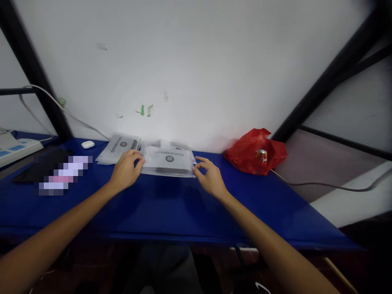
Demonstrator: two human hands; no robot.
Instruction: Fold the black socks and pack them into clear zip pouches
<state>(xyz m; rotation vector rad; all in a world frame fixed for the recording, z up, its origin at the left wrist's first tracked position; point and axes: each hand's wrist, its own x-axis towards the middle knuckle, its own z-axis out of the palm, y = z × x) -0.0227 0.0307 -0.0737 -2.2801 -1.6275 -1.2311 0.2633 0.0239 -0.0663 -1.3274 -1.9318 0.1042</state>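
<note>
A pale translucent bag with dark ROCKBROS print point(168, 160) lies flat near the wall, over other similar bags. My left hand point(126, 168) pinches its left edge between thumb and fingers. At its right edge, my right hand point(210, 176) has thumb and fingers closed on the corner. Left of it, partly behind my left hand, rests a stack of similar printed bags point(114, 149).
A red plastic bag point(255, 153) with a shiny wrapper stands at the right on the blue table point(171, 212). At the left are a small white case point(87, 144), a dark flat object point(45, 163), a blurred-out item and a white power strip point(21, 151). A cable runs along the wall.
</note>
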